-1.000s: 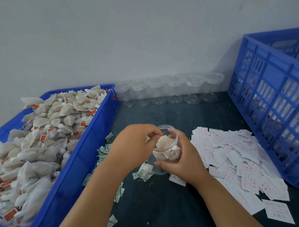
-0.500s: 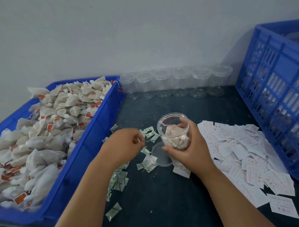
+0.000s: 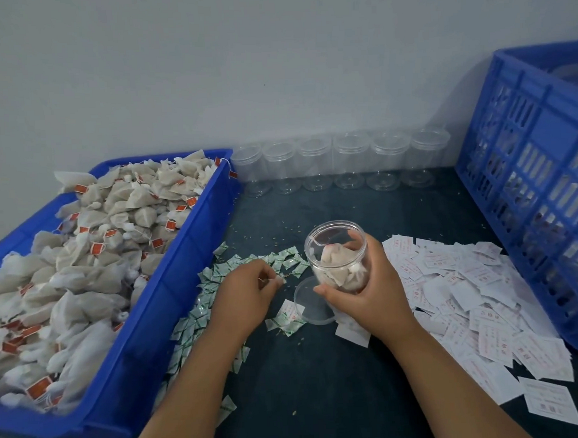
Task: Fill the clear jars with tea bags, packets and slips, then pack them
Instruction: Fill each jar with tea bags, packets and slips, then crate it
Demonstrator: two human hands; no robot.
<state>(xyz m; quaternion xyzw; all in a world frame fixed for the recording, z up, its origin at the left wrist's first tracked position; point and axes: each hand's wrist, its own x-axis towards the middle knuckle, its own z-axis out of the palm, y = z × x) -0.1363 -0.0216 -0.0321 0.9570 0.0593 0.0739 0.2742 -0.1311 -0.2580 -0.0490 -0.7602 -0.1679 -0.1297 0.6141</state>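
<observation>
My right hand (image 3: 367,291) grips a clear open jar (image 3: 335,246), tilted and held just above the dark table. Several tea bags (image 3: 341,269) sit inside it. The jar's clear lid (image 3: 309,305) lies flat on the table under it. My left hand (image 3: 247,291) is left of the jar, over the strip of small green-white packets (image 3: 283,260), and its fingertips pinch a small white piece that looks like one of the packets. White slips with red print (image 3: 476,293) are spread to the right of the jar.
A blue bin (image 3: 172,310) heaped with tea bags (image 3: 94,260) fills the left side. Several empty clear jars (image 3: 348,161) stand in a row along the back wall. A tall blue slatted crate (image 3: 538,188) stands at the right edge.
My left hand has left the jar mouth and moved down-left to the packets. My right hand has lifted and tilted the jar, so the lid beneath it now shows.
</observation>
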